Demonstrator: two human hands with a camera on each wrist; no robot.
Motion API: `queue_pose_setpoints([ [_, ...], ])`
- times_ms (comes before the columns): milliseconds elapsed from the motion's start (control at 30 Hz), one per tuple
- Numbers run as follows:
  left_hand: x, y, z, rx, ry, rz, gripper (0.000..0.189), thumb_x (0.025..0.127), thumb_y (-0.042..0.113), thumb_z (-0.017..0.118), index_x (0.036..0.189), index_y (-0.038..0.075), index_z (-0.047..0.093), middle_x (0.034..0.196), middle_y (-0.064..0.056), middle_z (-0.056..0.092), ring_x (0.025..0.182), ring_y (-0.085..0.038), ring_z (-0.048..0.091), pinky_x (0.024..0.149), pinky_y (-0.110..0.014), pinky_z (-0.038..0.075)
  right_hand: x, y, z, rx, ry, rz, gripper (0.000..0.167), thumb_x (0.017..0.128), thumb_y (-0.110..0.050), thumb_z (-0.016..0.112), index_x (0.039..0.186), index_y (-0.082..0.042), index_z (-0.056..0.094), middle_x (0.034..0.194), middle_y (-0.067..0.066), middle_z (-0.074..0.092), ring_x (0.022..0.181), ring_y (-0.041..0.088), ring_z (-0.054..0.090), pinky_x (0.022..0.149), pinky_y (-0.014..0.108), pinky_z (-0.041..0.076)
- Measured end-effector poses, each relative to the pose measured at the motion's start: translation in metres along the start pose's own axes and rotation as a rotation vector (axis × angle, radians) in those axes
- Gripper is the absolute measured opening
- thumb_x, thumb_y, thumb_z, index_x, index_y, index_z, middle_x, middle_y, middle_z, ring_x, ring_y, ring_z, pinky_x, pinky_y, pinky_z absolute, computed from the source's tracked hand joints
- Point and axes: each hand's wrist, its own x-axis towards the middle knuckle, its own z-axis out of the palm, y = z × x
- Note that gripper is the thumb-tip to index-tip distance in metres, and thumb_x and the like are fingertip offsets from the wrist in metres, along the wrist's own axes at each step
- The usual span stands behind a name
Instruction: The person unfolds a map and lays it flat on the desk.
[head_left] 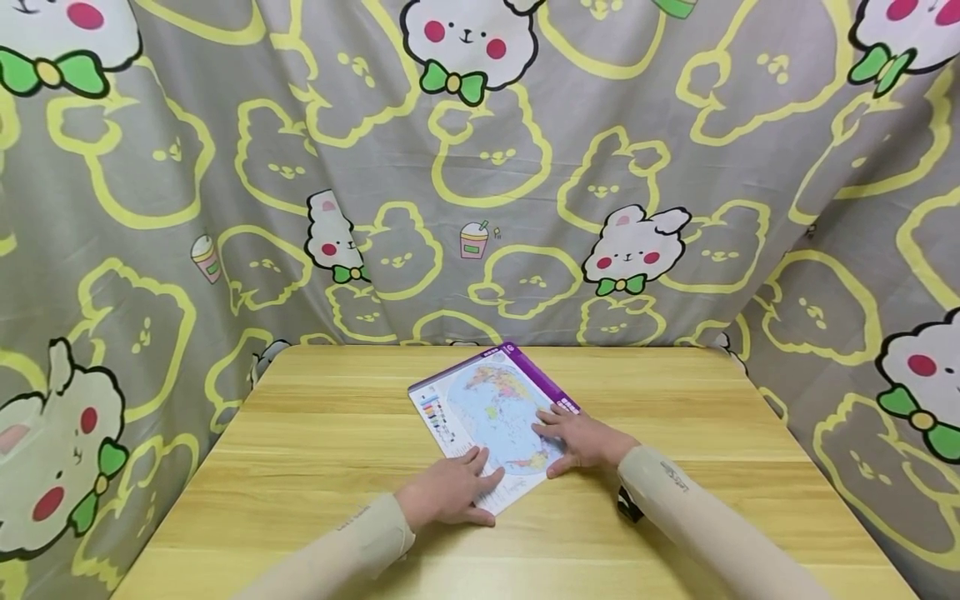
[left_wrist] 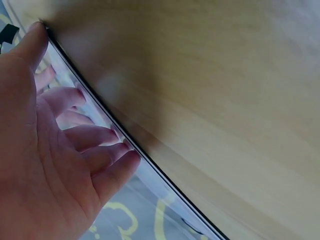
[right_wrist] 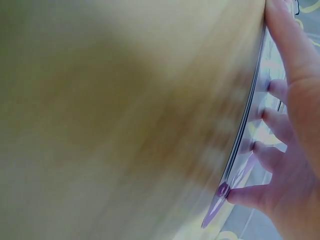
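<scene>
A thin world map sheet (head_left: 491, 417) with a purple border lies turned at an angle on the table. On its near left edge rests my left hand (head_left: 447, 487), fingers spread over the printed face and thumb at the near corner. My right hand (head_left: 587, 440) lies across the right edge, its fingertips on the map and its thumb close to the near edge. In the left wrist view, the fingertips of the left hand (left_wrist: 65, 130) touch the glossy surface. The right wrist view has the right hand (right_wrist: 295, 165) with spread fingers against the map, near a purple corner.
The light wood table (head_left: 322, 425) extends on both sides of the map. A grey curtain (head_left: 517, 175) with cartoon animals hangs behind the table's far edge and along both sides. Something black and white (head_left: 630, 504) shows under the right wrist.
</scene>
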Motion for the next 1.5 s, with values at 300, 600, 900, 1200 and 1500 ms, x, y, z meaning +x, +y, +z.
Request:
queue_pose_setpoints([
  [300, 0.004, 0.009, 0.001, 0.019, 0.01, -0.006, 0.075, 0.087, 0.069, 0.04, 0.146, 0.022, 0.04, 0.146, -0.017, 0.037, 0.133, -0.029, 0.037, 0.105, -0.033, 0.036, 0.006, 0.006, -0.001, 0.004, -0.012, -0.006, 0.094, 0.07, -0.067, 0.065, 0.143, -0.012, 0.043, 0.153, 0.012, 0.027, 0.139, 0.04, 0.016, 0.105, 0.062, 0.022],
  [600, 0.006, 0.015, -0.001, 0.016, 0.012, -0.019, 0.075, 0.087, 0.069, 0.039, 0.145, 0.022, 0.04, 0.146, -0.017, 0.036, 0.133, -0.029, 0.036, 0.105, -0.034, 0.035, 0.008, 0.008, -0.003, 0.005, -0.007, -0.025, 0.098, 0.067, -0.068, 0.067, 0.143, -0.012, 0.043, 0.153, 0.011, 0.027, 0.14, 0.04, 0.014, 0.104, 0.064, 0.021],
  [900, 0.007, 0.018, 0.0, 0.024, 0.029, -0.011, 0.075, 0.087, 0.068, 0.04, 0.145, 0.02, 0.041, 0.146, -0.017, 0.037, 0.133, -0.029, 0.037, 0.104, -0.033, 0.036, 0.007, 0.006, -0.006, -0.013, -0.017, -0.022, 0.099, 0.067, -0.069, 0.066, 0.144, -0.012, 0.042, 0.153, 0.011, 0.027, 0.14, 0.041, 0.015, 0.107, 0.06, 0.021],
  [1200, 0.003, 0.009, 0.0, -0.087, 0.034, 0.005, 0.074, 0.09, 0.064, 0.042, 0.146, 0.016, 0.039, 0.148, -0.02, 0.033, 0.135, -0.031, 0.033, 0.107, -0.036, 0.033, 0.003, 0.006, -0.004, -0.065, 0.008, -0.073, 0.092, 0.073, -0.068, 0.062, 0.141, -0.009, 0.046, 0.15, 0.015, 0.031, 0.138, 0.044, 0.019, 0.108, 0.056, 0.024],
  [1500, -0.005, -0.045, 0.001, -0.257, 0.065, -0.12, 0.07, 0.094, 0.051, 0.048, 0.145, 0.005, 0.037, 0.149, -0.022, 0.029, 0.137, -0.034, 0.027, 0.109, -0.045, 0.027, -0.015, -0.009, -0.001, -0.077, 0.03, -0.085, 0.07, 0.088, -0.052, 0.058, 0.142, -0.009, 0.045, 0.149, 0.013, 0.034, 0.137, 0.04, 0.023, 0.107, 0.053, 0.028],
])
